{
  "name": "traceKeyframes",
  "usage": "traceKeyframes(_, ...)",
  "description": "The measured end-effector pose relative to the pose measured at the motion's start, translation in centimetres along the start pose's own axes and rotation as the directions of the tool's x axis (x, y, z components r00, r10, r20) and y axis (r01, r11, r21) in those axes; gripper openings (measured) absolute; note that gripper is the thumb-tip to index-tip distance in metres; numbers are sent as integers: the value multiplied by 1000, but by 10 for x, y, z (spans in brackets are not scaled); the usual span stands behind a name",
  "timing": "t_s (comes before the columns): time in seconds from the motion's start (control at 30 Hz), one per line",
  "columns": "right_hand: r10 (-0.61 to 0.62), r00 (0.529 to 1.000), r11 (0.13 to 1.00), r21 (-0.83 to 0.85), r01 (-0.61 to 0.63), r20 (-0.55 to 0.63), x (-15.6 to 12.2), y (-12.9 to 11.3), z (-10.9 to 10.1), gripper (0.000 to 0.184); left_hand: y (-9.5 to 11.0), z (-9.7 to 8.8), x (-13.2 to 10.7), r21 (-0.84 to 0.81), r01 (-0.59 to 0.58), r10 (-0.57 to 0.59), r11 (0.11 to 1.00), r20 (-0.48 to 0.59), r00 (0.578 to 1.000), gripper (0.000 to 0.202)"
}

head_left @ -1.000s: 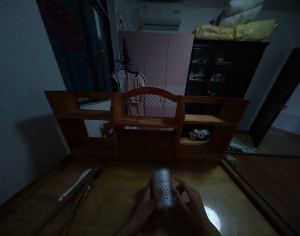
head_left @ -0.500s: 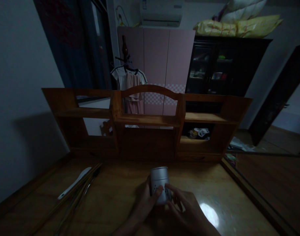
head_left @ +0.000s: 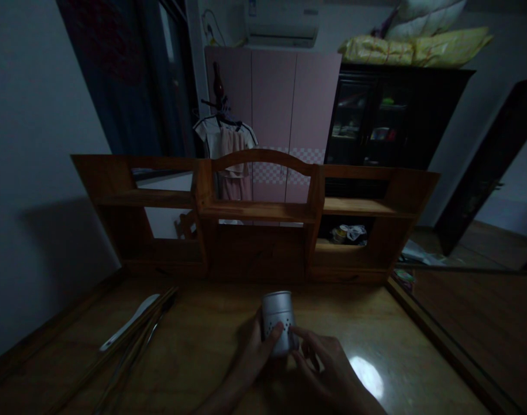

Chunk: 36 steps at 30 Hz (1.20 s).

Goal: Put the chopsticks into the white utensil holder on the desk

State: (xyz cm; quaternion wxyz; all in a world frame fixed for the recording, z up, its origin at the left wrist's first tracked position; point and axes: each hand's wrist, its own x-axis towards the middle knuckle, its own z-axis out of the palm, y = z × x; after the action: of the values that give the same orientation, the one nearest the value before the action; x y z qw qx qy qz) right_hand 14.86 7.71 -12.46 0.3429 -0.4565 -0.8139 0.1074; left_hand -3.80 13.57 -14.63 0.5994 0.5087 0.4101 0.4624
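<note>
Dim room, wooden tabletop (head_left: 211,351): both hands' fingers (head_left: 275,334) grasp the perforated metal cup (head_left: 278,321), so I'd keep it upright, utensils (head_left: 133,334) off left.

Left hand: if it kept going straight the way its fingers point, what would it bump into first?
The left hand is already wrapped on the metal cup; past that, probably the wooden shelf unit, though depth is unclear.

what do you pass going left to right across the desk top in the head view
white spoon → chopsticks → left hand → perforated metal cup → right hand → bright light reflection on the desk
</note>
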Motion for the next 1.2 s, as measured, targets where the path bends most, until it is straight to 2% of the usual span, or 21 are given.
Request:
traceKeyframes(0.2, -15, 1000, 1000, 9, 15, -7, 1, -2, -2, 39, 0, -1, -1, -37, 22, -22, 999, -8, 1000, 80)
traceKeyframes(0.4, 13, 1000, 1000, 6, -13, 11, 2, -7, -6, 37, 5, 0, -3, 9, 31, -31, 999, -3, 1000, 77)
traceKeyframes(0.7, 42, 998, 998, 43, -44, 39, 0, 3, 3, 45, 3, -2, -1, 26, 25, -25, 999, 14, 1000, 80)
traceKeyframes(0.97, 36, 999, 999, 21, -36, 18, 1, -1, 1, 36, 5, -1, -3, -36, 24, -24, 999, 20, 1000, 83)
traceKeyframes(1.2, 17, 1000, 1000, -5, -17, 5, 0, 1, 0, 49, -2, -3, 0, 19, -3, 2, 1000, 71, 997, 83)
